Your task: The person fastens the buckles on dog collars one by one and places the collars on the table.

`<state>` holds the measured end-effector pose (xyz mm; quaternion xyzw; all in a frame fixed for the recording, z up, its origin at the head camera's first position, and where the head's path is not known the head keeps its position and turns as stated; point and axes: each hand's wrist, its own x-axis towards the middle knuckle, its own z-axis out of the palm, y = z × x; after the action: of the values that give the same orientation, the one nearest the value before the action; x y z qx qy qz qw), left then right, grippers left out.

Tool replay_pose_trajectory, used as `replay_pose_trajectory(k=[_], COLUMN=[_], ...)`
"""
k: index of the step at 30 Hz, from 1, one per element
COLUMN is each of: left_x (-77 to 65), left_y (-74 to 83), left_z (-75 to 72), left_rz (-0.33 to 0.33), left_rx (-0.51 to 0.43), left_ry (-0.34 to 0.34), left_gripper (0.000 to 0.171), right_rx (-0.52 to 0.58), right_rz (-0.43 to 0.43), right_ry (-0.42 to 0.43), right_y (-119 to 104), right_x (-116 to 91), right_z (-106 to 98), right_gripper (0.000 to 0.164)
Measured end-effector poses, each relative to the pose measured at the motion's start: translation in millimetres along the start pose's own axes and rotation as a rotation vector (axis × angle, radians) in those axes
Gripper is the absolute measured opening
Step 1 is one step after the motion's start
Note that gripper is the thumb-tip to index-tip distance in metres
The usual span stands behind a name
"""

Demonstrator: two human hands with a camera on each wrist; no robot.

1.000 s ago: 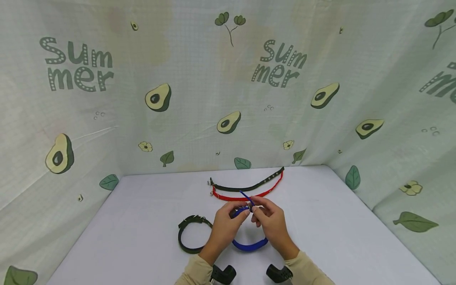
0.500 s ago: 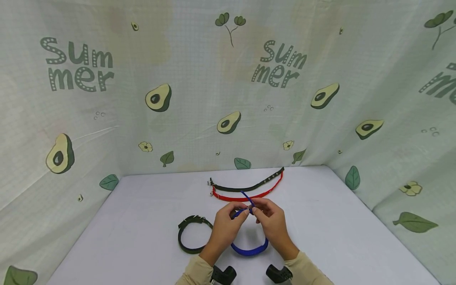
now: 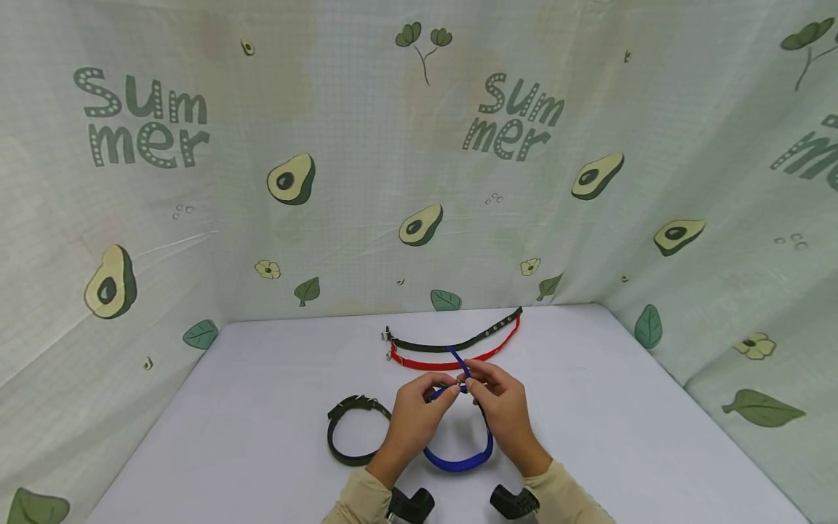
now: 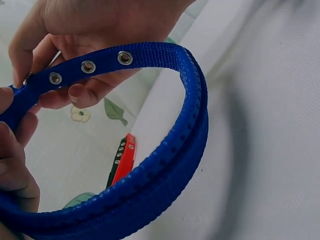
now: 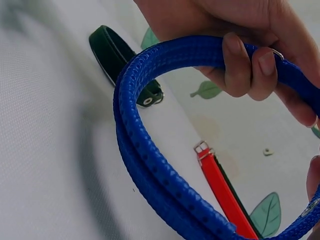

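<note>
Both hands hold a blue collar [image 3: 458, 464], bent into a loop with its thick padded side lowest. My left hand [image 3: 419, 407] grips one side near the metal buckle, its fingers curled round the strap in the right wrist view. Opposite, my right hand [image 3: 500, 411] pinches the strap close to the buckle. The narrow free end sticks up above the fingertips. Metal eyelets [image 4: 88, 67] line the strap in the left wrist view. Fingers hide most of the buckle.
On the white table [image 3: 262, 437], a dark green collar [image 3: 353, 461] lies fastened in a ring left of the hands. Farther back, a black collar [image 3: 439, 349] and a red collar [image 3: 419, 364] lie stretched out side by side. A printed cloth [image 3: 353, 240] hangs behind.
The collar's free end has shifted slightly right and stands more upright. The fingertips of the right hand have moved a little at the buckle. The left hand stays nearly still.
</note>
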<state>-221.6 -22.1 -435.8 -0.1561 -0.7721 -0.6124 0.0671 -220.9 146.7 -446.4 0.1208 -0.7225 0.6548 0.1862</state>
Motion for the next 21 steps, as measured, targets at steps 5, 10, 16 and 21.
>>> replay_pose_trajectory(k=[5,10,16,21], left_x=[0.3,0.3,-0.1,-0.1], left_y=[0.0,0.0,0.1,0.3], left_z=[-0.3,0.5,1.2,1.3], left_rz=[0.006,-0.005,-0.011,-0.014], left_rx=[0.017,0.022,0.024,0.015], left_ry=[-0.012,-0.032,-0.033,-0.025], left_gripper=[0.017,0.017,0.016,0.016], right_rx=[0.028,0.064,0.061,0.061], right_rz=[-0.002,-0.003,-0.017,-0.019], right_ry=[-0.012,-0.024,-0.01,0.01], right_y=[-1.6,-1.8,-3.3,-3.8], right_x=[0.3,0.6,-0.6,-1.3], right_z=[0.2,-0.1,1.6,2.3], right_gripper=[0.026,0.027,0.025,0.023])
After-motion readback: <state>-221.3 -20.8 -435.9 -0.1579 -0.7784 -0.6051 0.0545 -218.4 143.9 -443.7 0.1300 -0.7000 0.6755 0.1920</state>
